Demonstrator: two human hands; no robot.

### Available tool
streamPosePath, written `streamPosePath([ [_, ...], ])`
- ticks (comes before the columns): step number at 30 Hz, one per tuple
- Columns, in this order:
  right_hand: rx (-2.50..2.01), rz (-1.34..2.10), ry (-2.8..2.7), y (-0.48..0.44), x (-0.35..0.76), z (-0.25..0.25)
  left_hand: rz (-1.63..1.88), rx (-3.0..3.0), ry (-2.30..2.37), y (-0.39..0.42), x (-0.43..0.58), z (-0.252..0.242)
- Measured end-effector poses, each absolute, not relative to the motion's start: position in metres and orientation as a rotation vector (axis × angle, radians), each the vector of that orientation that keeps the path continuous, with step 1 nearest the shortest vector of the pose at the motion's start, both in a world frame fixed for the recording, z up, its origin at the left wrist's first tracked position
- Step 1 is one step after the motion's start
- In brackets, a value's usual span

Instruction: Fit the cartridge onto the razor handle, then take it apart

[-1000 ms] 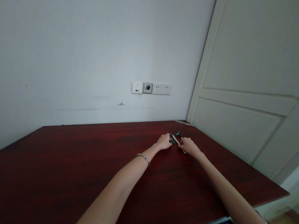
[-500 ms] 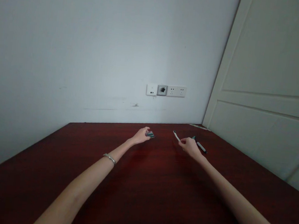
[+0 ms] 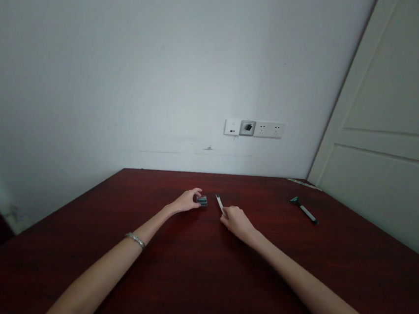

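Note:
My left hand, a bracelet on its wrist, grips a small case of razor cartridges between thumb and fingers. Greenish strips show on the case, just above or on the table. In my right hand is a slim white and dark razor handle, pinched near its lower end. Its dark tip points up and toward the case, a short gap away, and no blade head shows on it. Off to the right a razor with a green head and pale handle lies on the table.
The dark red wooden table meets a white wall at the back. Wall sockets sit above it. A thin pale strip lies in the far right corner, beside a white panelled door.
My right hand has brought the razor handle left, closer to the cartridge case. The razor on the right, partly hidden before, now shows whole. The view has turned slightly left.

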State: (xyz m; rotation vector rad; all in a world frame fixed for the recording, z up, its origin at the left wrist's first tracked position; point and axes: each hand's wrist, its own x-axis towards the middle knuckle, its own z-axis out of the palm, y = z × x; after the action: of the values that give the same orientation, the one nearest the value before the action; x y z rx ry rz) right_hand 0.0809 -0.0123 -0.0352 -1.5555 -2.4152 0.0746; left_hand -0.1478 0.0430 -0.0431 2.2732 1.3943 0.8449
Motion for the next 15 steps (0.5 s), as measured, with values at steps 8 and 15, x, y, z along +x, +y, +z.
streamPosePath([
  [8, -1.584, 0.062, -2.504, -0.019, 0.065, -0.045, 0.792, 2.282, 1.377, 0.033, -0.151, -0.052],
  [15, -1.617, 0.062, -2.503, -0.018, 0.065, -0.045, 0.758, 2.327, 1.351, 0.032, -0.138, -0.05],
])
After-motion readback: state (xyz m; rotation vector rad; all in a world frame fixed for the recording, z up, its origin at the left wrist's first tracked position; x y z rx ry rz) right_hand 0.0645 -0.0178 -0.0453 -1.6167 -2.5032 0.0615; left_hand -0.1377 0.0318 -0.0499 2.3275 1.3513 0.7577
